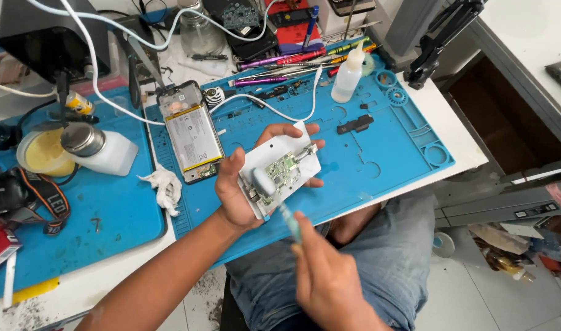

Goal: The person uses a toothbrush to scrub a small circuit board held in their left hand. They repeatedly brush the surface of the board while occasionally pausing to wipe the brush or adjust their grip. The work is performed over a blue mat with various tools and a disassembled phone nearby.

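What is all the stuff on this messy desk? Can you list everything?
White plate with green circuit board: one, held over the mat's front edge.
Thin blue-green tool: one, tip near the board.
Opened phone: one, lying on the mat, left of the plate.
Blue mat: one, covering the desk.
White squeeze bottle: one, back of mat.
Screwdrivers: several, purple, red and yellow, back edge.
White tissue: one, crumpled, by the phone.
White pump bottle: one, left side.
White cable: one, running to the phone.
Left hand: holds the plate.
Right hand: holds the tool.
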